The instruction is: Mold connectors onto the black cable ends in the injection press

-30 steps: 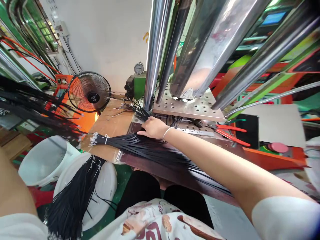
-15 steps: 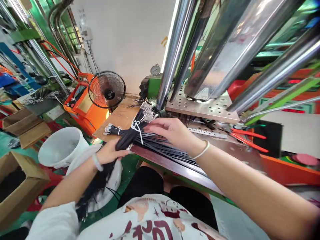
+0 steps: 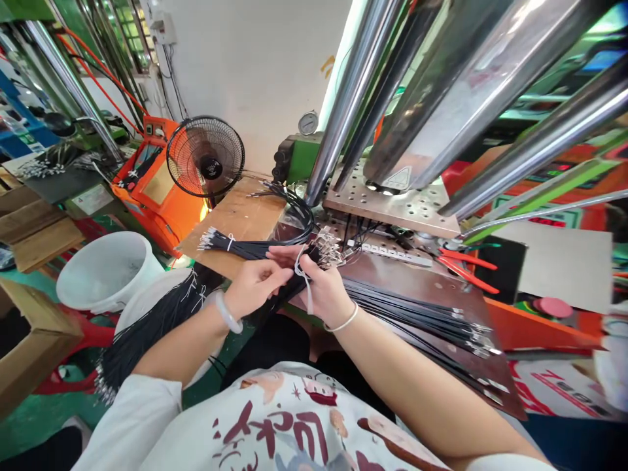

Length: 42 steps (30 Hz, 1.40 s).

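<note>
A bundle of black cables with metal connector ends (image 3: 330, 250) is gripped in my right hand (image 3: 328, 291), its thumb pressed over the bundle. A white tie (image 3: 305, 281) loops around the bundle below the connectors, with a loose tail hanging down. My left hand (image 3: 258, 282) is beside the tie, thumb and fingertips pinched together; what is between them is hidden. Behind my hands, another tied bundle of black cables (image 3: 240, 246) lies on the wooden board. Loose black cables (image 3: 417, 311) with metal ends stretch along the metal worktop to the right.
A press with steel columns (image 3: 346, 108) and a drilled plate (image 3: 392, 209) stands behind. Red-handled pliers (image 3: 468, 269) lie at the right. A black fan (image 3: 206, 157) stands at the back left. Left are a white bucket (image 3: 105, 271), a cardboard box (image 3: 46, 333) and hanging cables (image 3: 152, 320).
My right hand has closed around the connector end of the bundle. My left hand has moved right, from lower on the bundle to the tie. The bundle has shifted right and down.
</note>
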Each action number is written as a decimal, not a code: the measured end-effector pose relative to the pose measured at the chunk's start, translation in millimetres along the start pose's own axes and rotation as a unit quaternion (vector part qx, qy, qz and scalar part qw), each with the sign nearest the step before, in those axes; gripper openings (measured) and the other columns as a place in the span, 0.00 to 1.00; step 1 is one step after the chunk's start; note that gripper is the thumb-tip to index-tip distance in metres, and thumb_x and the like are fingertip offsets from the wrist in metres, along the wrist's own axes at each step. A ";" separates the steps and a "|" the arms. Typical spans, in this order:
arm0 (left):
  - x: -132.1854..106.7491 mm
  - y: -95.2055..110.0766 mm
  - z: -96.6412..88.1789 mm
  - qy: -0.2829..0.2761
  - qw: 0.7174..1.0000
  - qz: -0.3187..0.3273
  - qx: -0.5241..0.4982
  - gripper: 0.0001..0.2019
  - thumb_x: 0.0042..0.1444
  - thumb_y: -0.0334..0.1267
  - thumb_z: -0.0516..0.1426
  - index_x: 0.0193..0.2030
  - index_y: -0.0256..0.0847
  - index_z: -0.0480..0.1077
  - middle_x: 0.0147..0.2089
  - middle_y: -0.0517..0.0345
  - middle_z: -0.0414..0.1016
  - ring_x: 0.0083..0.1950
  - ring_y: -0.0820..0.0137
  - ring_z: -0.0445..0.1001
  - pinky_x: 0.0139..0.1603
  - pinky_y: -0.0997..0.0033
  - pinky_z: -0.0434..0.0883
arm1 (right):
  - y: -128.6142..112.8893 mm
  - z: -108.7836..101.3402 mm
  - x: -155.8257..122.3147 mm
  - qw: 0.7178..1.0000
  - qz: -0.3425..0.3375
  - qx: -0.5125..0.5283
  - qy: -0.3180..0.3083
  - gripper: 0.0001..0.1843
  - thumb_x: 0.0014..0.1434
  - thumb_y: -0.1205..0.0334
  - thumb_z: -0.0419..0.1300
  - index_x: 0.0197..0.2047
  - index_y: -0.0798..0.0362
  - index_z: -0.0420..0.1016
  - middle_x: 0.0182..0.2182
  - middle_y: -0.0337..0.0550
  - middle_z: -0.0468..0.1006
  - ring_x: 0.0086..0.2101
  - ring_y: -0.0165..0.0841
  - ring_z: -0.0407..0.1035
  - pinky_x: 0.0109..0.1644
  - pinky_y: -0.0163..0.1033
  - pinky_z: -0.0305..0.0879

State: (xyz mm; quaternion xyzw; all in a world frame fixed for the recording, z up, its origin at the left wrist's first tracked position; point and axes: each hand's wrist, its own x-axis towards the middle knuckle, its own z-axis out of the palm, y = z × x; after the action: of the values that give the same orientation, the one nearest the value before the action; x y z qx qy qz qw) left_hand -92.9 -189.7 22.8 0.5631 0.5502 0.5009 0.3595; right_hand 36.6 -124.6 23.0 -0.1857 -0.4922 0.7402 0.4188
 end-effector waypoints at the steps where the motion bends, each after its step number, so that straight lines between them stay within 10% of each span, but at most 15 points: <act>1: 3.0 2.4 -0.7 -0.059 0.997 -0.045 -0.020 0.23 0.58 0.53 0.56 0.20 0.37 0.64 0.17 0.63 0.62 0.19 0.77 0.60 0.22 0.76 0.59 | 1.8 -0.3 -3.8 1.000 0.005 -0.004 -0.018 0.23 0.46 0.41 0.69 0.38 0.49 0.81 0.43 0.47 0.81 0.47 0.46 0.73 0.55 0.53 0.70; 7: -2.4 -14.2 6.0 -0.234 0.954 -0.133 -0.128 0.16 0.50 0.44 0.62 0.20 0.34 0.70 0.16 0.60 0.68 0.15 0.80 0.59 0.16 0.79 0.53 | 27.9 -9.0 -31.2 0.995 0.032 -0.081 -0.042 0.21 0.52 0.50 0.67 0.49 0.46 0.78 0.46 0.47 0.79 0.40 0.45 0.76 0.45 0.52 0.75; 15: -24.4 -34.3 35.9 -0.006 0.910 -0.189 -0.368 0.18 0.40 0.44 0.64 0.14 0.37 0.62 0.09 0.62 0.61 0.09 0.83 0.48 0.11 0.79 0.40 | 20.2 -1.5 -24.7 0.999 0.032 -0.009 0.033 0.17 0.47 0.46 0.70 0.37 0.47 0.82 0.43 0.44 0.81 0.47 0.45 0.73 0.58 0.53 0.66; 22: -7.3 -24.4 19.7 -0.120 0.953 -0.196 -0.198 0.23 0.46 0.56 0.63 0.19 0.35 0.67 0.14 0.62 0.66 0.11 0.81 0.57 0.11 0.80 0.47 | 6.1 -9.7 -20.0 0.999 0.034 0.011 -0.003 0.17 0.44 0.49 0.72 0.36 0.48 0.82 0.42 0.45 0.82 0.45 0.44 0.74 0.50 0.50 0.73; 27: 3.3 -15.2 20.2 -0.191 0.945 -0.194 -0.181 0.16 0.43 0.45 0.65 0.18 0.34 0.69 0.14 0.61 0.67 0.11 0.80 0.58 0.11 0.80 0.49 | 10.3 -7.9 -29.1 0.994 0.105 0.006 -0.036 0.22 0.46 0.50 0.71 0.45 0.47 0.80 0.45 0.47 0.79 0.24 0.38 0.75 0.21 0.43 0.72; 33: -7.8 -26.0 40.4 -0.070 0.927 -0.212 -0.302 0.15 0.40 0.44 0.60 0.14 0.37 0.64 0.09 0.62 0.61 0.09 0.80 0.50 0.11 0.77 0.41 | 10.4 -15.7 -31.3 0.999 0.032 -0.009 0.010 0.10 0.47 0.53 0.71 0.28 0.49 0.80 0.43 0.44 0.80 0.40 0.41 0.75 0.45 0.49 0.73; 38: -18.8 -48.3 28.7 0.022 0.992 -0.124 -0.017 0.16 0.47 0.42 0.57 0.14 0.39 0.62 0.12 0.63 0.60 0.16 0.78 0.55 0.21 0.76 0.53 | 29.5 -19.9 -33.9 0.998 0.039 0.010 0.042 0.09 0.49 0.55 0.70 0.26 0.48 0.76 0.37 0.41 0.82 0.47 0.41 0.72 0.58 0.51 0.63; 42: -25.6 -71.4 13.8 -0.041 0.959 -0.082 0.267 0.14 0.54 0.43 0.56 0.21 0.39 0.71 0.19 0.60 0.67 0.25 0.72 0.66 0.30 0.74 0.59 | 53.9 -20.0 -41.1 0.993 -0.045 -0.109 0.016 0.09 0.53 0.56 0.68 0.26 0.48 0.74 0.34 0.42 0.80 0.49 0.42 0.70 0.61 0.54 0.57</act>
State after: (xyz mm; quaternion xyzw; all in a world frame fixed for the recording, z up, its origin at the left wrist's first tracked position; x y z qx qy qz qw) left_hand -95.4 -203.0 -53.1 0.6114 0.6935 0.2808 0.2579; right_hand 50.6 -155.0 -39.2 -0.2194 -0.5712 0.6595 0.4366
